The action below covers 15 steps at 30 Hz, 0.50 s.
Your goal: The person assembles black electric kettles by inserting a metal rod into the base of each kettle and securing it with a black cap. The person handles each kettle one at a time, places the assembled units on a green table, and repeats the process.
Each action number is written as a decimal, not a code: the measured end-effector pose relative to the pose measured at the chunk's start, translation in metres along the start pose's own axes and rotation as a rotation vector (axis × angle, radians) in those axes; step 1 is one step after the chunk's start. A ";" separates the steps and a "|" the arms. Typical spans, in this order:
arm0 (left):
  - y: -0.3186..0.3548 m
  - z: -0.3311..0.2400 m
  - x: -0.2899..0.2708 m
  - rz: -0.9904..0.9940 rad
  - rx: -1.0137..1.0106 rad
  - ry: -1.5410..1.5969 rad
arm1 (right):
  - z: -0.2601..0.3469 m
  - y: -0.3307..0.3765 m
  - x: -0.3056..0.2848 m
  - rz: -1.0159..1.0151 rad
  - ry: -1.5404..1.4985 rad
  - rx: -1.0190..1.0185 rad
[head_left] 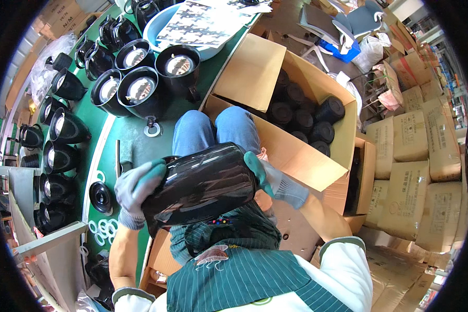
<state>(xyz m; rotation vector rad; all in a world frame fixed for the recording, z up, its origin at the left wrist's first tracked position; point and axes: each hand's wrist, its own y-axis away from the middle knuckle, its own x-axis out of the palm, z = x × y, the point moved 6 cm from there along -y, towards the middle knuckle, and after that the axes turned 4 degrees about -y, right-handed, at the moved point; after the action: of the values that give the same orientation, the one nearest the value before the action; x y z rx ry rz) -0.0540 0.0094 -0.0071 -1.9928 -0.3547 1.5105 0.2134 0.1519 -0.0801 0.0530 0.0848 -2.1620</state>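
Observation:
A glossy black jug body (205, 179) lies sideways over my lap, held between both gloved hands. My left hand (139, 188), in a grey and green work glove, is wrapped round its left end. At the other end my right hand (271, 178), gloved the same way, grips the round end with its fingers pressed to the edge. Left of my left hand, a round black lid-like disc (101, 197) lies on the green table, with several white rings (104, 230) below it.
Several black jugs with shiny insides (140, 86) stand on the green table (135, 138), and a row of more (60, 156) runs along its left. An open carton (343, 156) with black cylindrical parts (301, 119) is at right. Stacked cartons (405, 192) stand beyond.

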 end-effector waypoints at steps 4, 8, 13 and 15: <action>0.000 0.004 0.005 -0.014 -0.031 0.109 | -0.023 0.006 -0.009 0.082 -0.150 0.105; 0.036 0.039 0.028 -0.043 -0.538 0.420 | -0.018 0.017 -0.011 0.113 -0.311 0.159; 0.051 0.049 0.064 0.064 -0.880 0.778 | 0.024 0.002 0.019 0.000 0.200 -0.548; 0.018 0.031 0.043 0.031 -0.778 0.720 | -0.005 0.006 0.023 -0.078 0.012 -0.502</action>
<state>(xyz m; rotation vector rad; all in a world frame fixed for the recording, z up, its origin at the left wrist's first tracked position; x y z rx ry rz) -0.0718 0.0284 -0.0568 -2.9744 -0.6570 0.5843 0.2053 0.1298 -0.0865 -0.2295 0.6407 -2.1582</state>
